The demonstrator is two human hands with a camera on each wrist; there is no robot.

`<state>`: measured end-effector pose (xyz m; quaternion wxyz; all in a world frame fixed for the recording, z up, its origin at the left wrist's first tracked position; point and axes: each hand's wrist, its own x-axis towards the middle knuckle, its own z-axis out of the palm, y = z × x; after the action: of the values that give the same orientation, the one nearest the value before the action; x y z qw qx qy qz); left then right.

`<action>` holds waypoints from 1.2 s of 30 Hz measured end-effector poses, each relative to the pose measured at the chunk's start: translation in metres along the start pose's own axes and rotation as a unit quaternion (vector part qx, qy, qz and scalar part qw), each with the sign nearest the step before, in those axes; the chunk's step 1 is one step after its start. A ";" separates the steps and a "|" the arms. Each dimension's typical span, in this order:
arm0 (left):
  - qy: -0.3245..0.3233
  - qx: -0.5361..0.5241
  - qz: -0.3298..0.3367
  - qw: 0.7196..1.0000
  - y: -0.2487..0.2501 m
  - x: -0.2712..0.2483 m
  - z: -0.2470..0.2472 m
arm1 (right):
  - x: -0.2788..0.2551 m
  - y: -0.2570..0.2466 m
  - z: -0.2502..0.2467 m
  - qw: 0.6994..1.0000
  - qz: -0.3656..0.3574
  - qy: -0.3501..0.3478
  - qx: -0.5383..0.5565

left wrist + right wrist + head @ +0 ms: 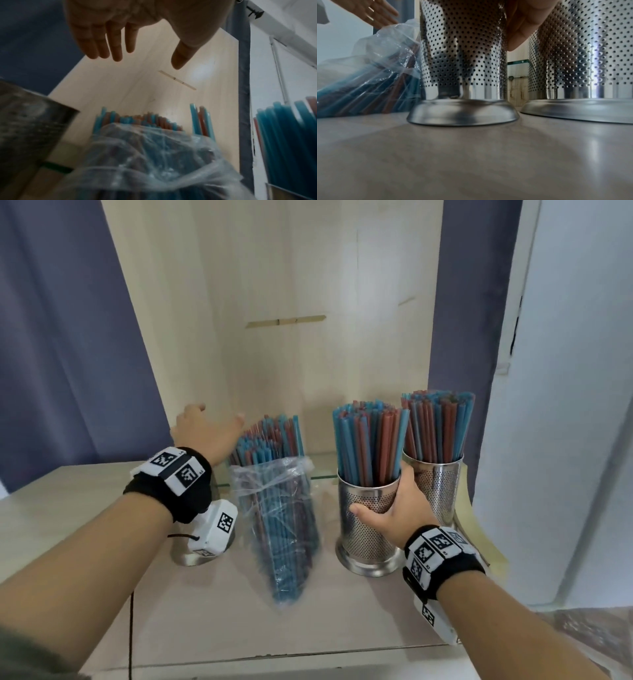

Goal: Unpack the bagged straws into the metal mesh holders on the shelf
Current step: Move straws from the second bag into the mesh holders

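A clear plastic bag of blue and red straws (281, 525) leans upright at the middle of the shelf, its open top showing straw ends. My left hand (205, 429) hovers open just left of those ends, touching nothing; its straight fingers (113, 44) spread above the bag (150, 155). My right hand (394, 508) grips the middle mesh holder (366, 529), which is full of straws. A second full holder (442, 491) stands behind it to the right. A third holder (191, 556) sits mostly hidden under my left wrist. Both right-side holders (464, 54) (582, 54) stand flat.
The wooden shelf top (239, 611) runs to a front edge near me. A wooden back panel (308, 371) closes the rear, with a low glass ledge (323, 469) in front of it. Blue curtain (68, 337) hangs left, a white wall (565, 405) right. Beige boards (479, 529) lean beside the right holder.
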<state>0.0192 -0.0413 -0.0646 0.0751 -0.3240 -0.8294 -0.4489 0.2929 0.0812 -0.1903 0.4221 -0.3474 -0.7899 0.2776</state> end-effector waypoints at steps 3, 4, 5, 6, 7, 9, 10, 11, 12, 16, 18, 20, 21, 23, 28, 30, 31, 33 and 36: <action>-0.022 0.115 -0.021 0.993 -0.009 0.001 -0.006 | 0.001 0.001 0.001 1.000 0.001 0.003 -0.009; -0.040 0.125 -0.018 0.991 -0.011 0.000 -0.006 | 0.001 0.001 0.001 1.000 0.001 0.003 -0.010; -0.055 0.124 -0.010 0.991 -0.014 -0.002 -0.005 | 0.001 0.002 0.002 1.000 0.001 0.004 -0.010; -0.067 0.122 -0.002 0.990 -0.015 -0.006 -0.004 | 0.001 0.002 0.002 1.000 0.000 0.004 -0.009; -0.078 0.122 0.001 0.989 -0.015 -0.012 0.000 | 0.001 0.002 0.002 1.000 -0.002 0.004 -0.008; -0.102 0.129 -0.004 0.986 -0.011 -0.026 0.008 | 0.000 0.001 0.001 1.000 -0.002 0.004 -0.010; -0.118 0.135 -0.008 0.984 -0.008 -0.031 0.013 | 0.000 0.001 0.001 1.000 -0.001 0.004 -0.010; -0.136 0.145 -0.017 0.980 -0.007 -0.034 0.019 | 0.000 0.001 0.002 1.000 -0.001 0.004 -0.010; -0.157 0.153 -0.034 0.975 -0.007 -0.034 0.025 | 0.000 0.001 0.002 1.000 -0.001 0.004 -0.009; -0.202 0.091 -0.105 0.969 -0.011 -0.033 0.043 | 0.000 0.001 0.001 1.000 -0.003 0.005 -0.008; -0.197 0.036 -0.143 0.969 -0.010 -0.035 0.049 | 0.001 0.002 0.001 1.000 0.001 0.003 -0.011; -0.214 0.000 -0.164 0.963 -0.010 -0.036 0.054 | 0.001 0.003 0.002 1.000 0.002 0.001 -0.010; -0.223 -0.001 -0.169 0.960 -0.012 -0.036 0.058 | 0.001 0.003 0.002 1.000 0.001 0.001 -0.010; -0.226 -0.008 -0.165 0.960 -0.015 -0.039 0.064 | 0.001 0.003 0.002 1.000 -0.001 0.001 -0.010; -0.132 -0.074 -0.169 0.974 -0.019 -0.042 0.076 | 0.002 0.003 0.002 1.000 -0.001 0.002 -0.007; -0.101 -0.107 -0.165 0.975 -0.021 -0.041 0.078 | 0.002 0.004 0.002 1.000 -0.002 0.003 -0.004; -0.093 -0.123 -0.163 0.975 -0.021 -0.041 0.077 | 0.002 0.005 0.002 1.000 -0.003 0.003 -0.002; -0.086 -0.152 -0.156 0.972 -0.023 -0.042 0.077 | 0.001 0.005 0.002 1.000 -0.005 0.004 0.000; -0.049 -0.179 -0.122 0.975 -0.024 -0.040 0.076 | 0.002 0.005 0.002 1.000 -0.004 0.003 -0.004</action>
<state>0.0490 -0.0088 -0.1424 -0.0806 -0.2499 -0.7719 -0.5790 0.2917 0.0850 -0.1938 0.4244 -0.3465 -0.7913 0.2713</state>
